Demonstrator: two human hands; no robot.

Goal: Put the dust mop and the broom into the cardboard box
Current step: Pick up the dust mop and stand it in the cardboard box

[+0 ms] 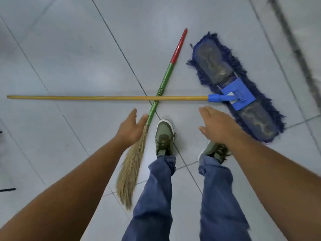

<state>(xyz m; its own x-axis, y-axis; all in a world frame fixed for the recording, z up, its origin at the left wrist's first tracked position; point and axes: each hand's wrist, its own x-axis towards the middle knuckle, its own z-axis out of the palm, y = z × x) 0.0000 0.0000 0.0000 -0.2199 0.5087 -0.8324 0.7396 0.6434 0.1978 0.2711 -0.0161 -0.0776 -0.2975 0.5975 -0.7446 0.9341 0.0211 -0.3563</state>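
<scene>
A yellow-handled blue dust mop (231, 87) is laid across a green-and-red-handled straw broom (152, 108) on the grey tiled floor (69, 58). The left hand (131, 128) and right hand (217, 125) are held open above them, nothing gripped.

Pale grey tiled floor (69, 58) with dark grout lines.

Lying flat on it: dust mop (234, 87), blue fringed head at right, yellow handle running left; broom (161, 87) crossing under that handle, straw bristles nearest. Standing on it: two green shoes (164, 136).
</scene>
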